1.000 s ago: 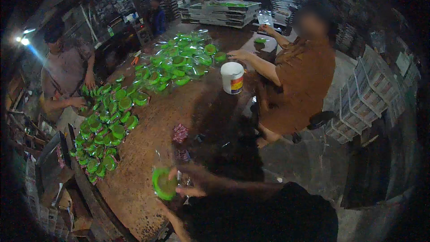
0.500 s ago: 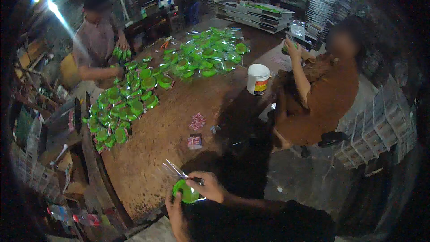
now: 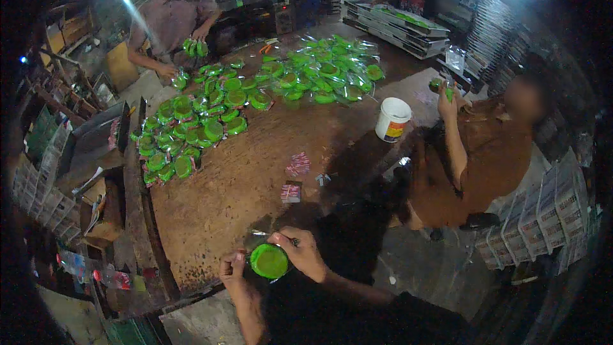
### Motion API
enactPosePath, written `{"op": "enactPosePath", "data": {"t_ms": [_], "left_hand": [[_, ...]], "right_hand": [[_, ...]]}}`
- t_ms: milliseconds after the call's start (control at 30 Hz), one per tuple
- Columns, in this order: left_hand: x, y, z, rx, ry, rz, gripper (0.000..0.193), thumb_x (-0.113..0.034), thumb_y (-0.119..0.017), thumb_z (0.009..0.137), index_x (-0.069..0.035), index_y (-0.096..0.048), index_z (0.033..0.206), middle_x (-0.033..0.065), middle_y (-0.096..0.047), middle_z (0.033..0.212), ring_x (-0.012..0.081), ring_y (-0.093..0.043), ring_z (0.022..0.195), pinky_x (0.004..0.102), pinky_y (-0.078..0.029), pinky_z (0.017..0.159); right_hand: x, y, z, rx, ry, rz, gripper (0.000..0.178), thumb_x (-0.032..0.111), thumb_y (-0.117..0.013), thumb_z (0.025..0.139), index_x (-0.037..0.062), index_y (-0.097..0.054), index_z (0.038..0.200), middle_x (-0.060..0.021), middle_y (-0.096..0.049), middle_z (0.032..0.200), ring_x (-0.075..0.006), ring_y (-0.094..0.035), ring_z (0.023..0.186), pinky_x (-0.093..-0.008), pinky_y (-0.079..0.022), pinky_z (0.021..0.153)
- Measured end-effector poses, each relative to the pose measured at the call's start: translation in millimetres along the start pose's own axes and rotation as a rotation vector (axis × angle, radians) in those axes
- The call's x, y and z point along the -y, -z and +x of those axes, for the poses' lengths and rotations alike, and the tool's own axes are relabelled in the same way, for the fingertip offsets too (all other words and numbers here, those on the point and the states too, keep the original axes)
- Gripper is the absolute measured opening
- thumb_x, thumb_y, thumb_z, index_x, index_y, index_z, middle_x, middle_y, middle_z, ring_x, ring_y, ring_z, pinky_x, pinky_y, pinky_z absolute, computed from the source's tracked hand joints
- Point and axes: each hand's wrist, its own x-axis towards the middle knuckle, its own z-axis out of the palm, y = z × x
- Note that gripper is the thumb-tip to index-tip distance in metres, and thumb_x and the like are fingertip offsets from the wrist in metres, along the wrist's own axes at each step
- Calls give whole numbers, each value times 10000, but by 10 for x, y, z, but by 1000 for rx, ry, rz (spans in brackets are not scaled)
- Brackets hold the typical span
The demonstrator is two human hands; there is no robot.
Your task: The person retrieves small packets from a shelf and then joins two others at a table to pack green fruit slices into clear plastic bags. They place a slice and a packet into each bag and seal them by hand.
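A round, flat green item (image 3: pixel 269 260) in a clear plastic wrapper is between my two hands, just above the near edge of the table. My left hand (image 3: pixel 236 279) is closed at the left side of the wrapper, thumb and finger pinched together. On the upper right side, my right hand (image 3: pixel 301 252) grips the clear plastic with bent fingers. The wrapper's shiny top edge shows beside the right fingertips. Beyond my hands, a small stack of pink-and-white printed labels (image 3: pixel 291 192) and a loose heap of similar labels (image 3: pixel 299 164) lie on the table.
Many wrapped green rounds form a pile (image 3: pixel 191 129) at the left and another heap (image 3: pixel 322 70) farther back on the brown table (image 3: pixel 236 182). A white bucket (image 3: pixel 393 120) stands at the right. Co-workers handle green items at the far left and right; another person stands behind stacked trays (image 3: pixel 396 29).
The wrapper's open end, which stuck up before, is now gathered near my right fingers. The green round faces up more fully. The whole view has shifted, moving the scene rightward.
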Motion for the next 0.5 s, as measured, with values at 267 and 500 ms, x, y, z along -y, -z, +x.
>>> {"op": "enactPosePath", "data": {"t_ms": [267,500], "left_hand": [[-19,67,-23,201,305,309,338,-233,-658,1012,-19,-686,1273,87,-718,1218,182,-647,1127,345,-486,1012],[113,139,52,478,236,348,461,-426,-549,1078,-26,-764,1161,8,-751,1025,86,-637,928,275,-502,857]], "right_hand": [[-117,131,-100,-40,-143,53,188,128,-665,978,-31,-712,890,-45,-671,783,-112,-613,794,-301,-507,753],[-387,142,-89,-68,-65,-219,167,91,-719,911,23,-601,815,-52,-625,816,-130,-502,727,-308,-431,682]]}}
